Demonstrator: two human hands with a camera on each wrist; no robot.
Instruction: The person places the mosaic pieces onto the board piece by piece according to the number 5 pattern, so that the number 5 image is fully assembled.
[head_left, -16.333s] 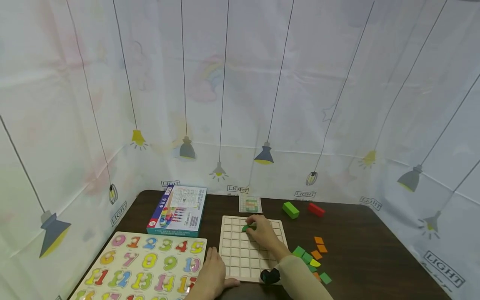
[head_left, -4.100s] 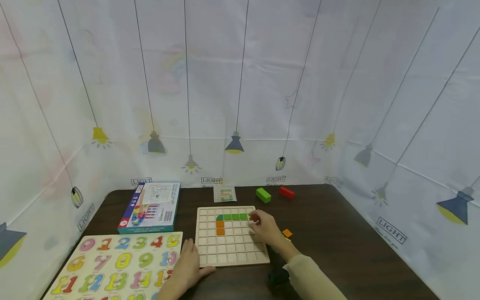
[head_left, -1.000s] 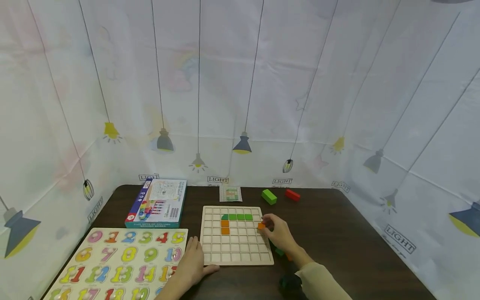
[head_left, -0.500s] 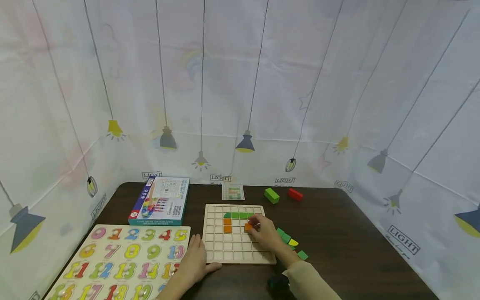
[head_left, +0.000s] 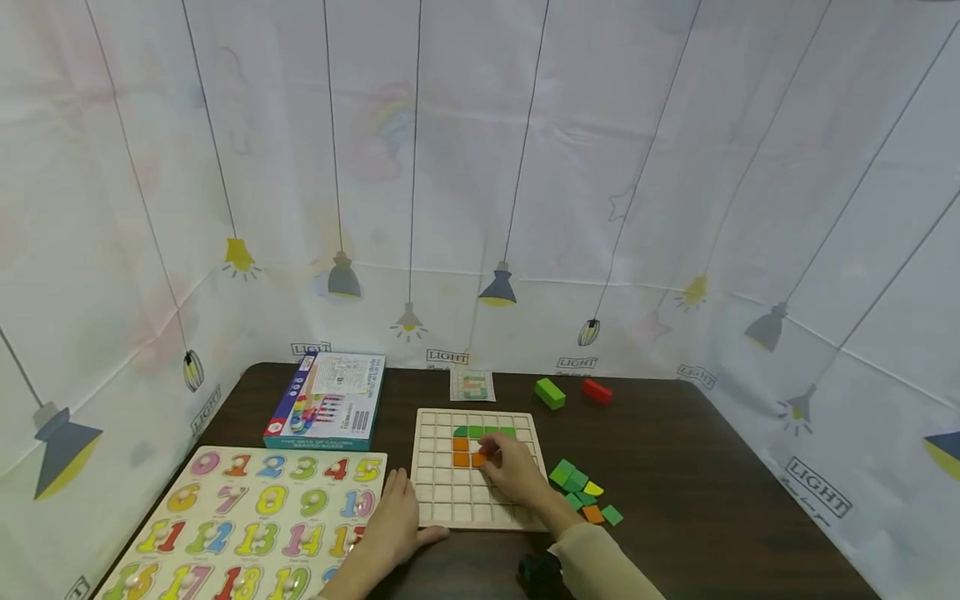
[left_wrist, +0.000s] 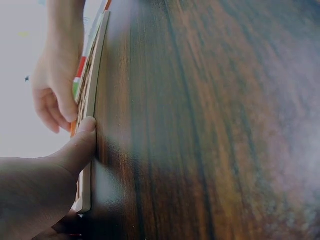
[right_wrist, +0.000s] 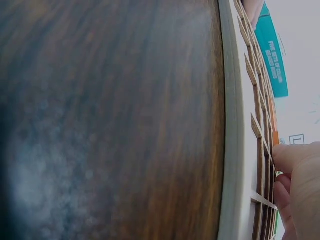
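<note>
While in one of two hands (head_left: 517, 473), one orange tile (head_left: 478, 460) of four.

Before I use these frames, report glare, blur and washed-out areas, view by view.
Head: the small printed white card is too soft to read; left wrist: pale glare on the dark brown wood-grain tabletop, upper left washed out; right wrist: hazy glare at lower left, upper right washed out.

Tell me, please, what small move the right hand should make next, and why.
Probably press the held tile down: the right hand pinches it at the board, just right of another orange tile, while the left hand touches the board's edge.
</note>
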